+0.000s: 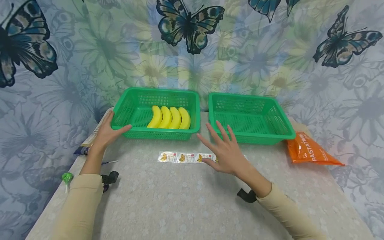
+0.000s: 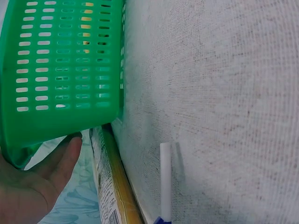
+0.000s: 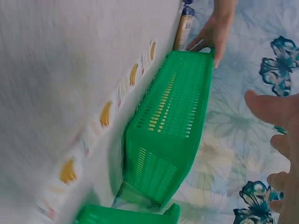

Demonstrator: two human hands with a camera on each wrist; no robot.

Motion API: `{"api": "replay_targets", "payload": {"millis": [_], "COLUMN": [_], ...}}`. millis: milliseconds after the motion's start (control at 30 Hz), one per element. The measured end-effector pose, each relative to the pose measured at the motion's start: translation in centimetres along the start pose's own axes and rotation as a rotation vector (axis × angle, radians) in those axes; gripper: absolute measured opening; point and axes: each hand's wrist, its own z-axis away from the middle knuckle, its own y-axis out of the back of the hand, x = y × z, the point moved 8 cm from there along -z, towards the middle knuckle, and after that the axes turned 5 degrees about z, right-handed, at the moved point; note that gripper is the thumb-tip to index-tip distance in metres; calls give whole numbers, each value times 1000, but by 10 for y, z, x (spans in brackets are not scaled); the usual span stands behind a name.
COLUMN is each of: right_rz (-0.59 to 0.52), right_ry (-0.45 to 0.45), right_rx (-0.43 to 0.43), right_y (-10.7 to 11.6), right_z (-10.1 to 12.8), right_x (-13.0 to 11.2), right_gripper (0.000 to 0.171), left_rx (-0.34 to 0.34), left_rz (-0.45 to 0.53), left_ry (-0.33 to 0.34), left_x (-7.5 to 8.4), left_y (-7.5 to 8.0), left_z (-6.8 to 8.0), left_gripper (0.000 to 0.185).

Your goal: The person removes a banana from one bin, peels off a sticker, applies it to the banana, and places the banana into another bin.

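Note:
My left hand (image 1: 107, 131) holds the corner of a green plastic basket (image 1: 192, 134), its thumb along the front rim and its fingers at the outer left side. Inside that basket, several yellow bananas (image 1: 166, 117) lie side by side toward the right. In the left wrist view, the basket's slotted wall (image 2: 60, 116) rises beside the fingers (image 2: 67, 161). My right hand (image 1: 225, 153) hovers with spread fingers over the right end of a strip of banana stickers (image 1: 185, 157), partly covering it. Nothing is in its grasp.
A second green basket (image 1: 252, 136), with nothing in it, stands to the right. An orange pasta packet (image 1: 312, 150) lies beside it. At the table's left edge are another packet (image 1: 87, 143), a green lollipop (image 1: 67, 177) and a thin white stick (image 2: 165, 182). A patterned cloth (image 1: 192, 73) hangs behind.

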Motion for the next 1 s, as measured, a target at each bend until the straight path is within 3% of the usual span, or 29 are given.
{"api": "replay_targets", "payload": {"millis": [267, 567, 1000], "right_rz": [-201, -482, -629], "right_ry": [33, 1, -39], "right_rx": [-141, -340, -510], "right_y": [-9, -23, -64], "right_z": [-66, -139, -205], "right_x": [20, 17, 14], "right_gripper": [79, 87, 85], "left_rx": [22, 38, 57], "left_rz": [6, 19, 41], "left_ry": [-6, -19, -48], "left_x": [-5, -3, 0], "left_y": [5, 7, 5], "left_z": [-3, -2, 2], "left_gripper": [110, 110, 110]}}
